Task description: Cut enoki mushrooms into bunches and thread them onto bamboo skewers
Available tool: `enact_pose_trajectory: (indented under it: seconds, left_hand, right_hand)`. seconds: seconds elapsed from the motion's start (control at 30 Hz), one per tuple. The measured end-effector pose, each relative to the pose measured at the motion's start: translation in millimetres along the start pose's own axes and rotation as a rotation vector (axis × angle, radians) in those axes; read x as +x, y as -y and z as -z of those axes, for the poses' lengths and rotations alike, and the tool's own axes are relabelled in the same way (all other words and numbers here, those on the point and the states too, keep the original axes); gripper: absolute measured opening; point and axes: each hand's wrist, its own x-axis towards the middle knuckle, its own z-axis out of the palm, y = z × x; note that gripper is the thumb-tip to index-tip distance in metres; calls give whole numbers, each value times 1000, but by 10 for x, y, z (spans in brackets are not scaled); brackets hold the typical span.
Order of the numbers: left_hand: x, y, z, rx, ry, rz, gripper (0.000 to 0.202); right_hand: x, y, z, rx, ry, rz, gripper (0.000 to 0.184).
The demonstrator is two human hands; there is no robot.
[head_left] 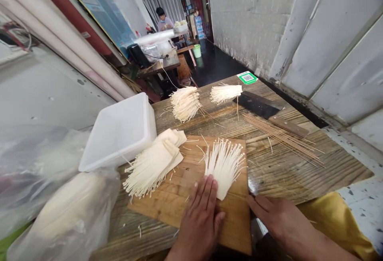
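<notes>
My left hand (201, 213) lies flat with its fingers stretched out on the wooden cutting board (179, 197), pressing the near end of a pale sheet cut into thin strips (224, 165). The strips fan out away from me. My right hand (278, 219) rests at the board's right edge on the table, fingers together and laid flat, holding nothing I can see. A second shredded sheet (152, 165) lies on the board's left side.
A white plastic tub (119, 131) stands left of the board. Beyond lie two more shredded bundles (185, 103), a cleaver (263, 107) and several bamboo skewers (284, 137). Plastic bags (60, 213) crowd the near left. A person sits far back.
</notes>
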Motion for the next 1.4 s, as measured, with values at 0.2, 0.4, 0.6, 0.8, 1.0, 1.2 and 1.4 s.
enact_pose_trajectory:
  seconds: [0.2,0.4,0.6,0.8,1.0,1.2,1.4]
  left_hand:
    - [-10,-13,-19,55,-19,2,59]
    - [-19,6,-7,62,-69,-26,61]
    - [83,162,279,-63,-346,137,71]
    - [99,278,321,-251,-529,168,56]
    - [18,365,-27,-380,-565,145,34]
    - [-76,452,-273,-411,-638,202,26]
    - [-132,482,-316,-453,-747,216,23]
  right_hand:
    - [136,121,-62,-59,35,54,29]
    - [256,196,-44,-60,50,-25,19]
    - [456,-34,564,-117,-113,-105,29]
    - [830,-355,1109,-86,-235,-141,34]
    - [927,-447,1313,-101,-237,-247,27]
    - [1020,-849,1453,-205,-234,-506,22]
    - [1536,-1229,1442,-234,-226,-623,24]
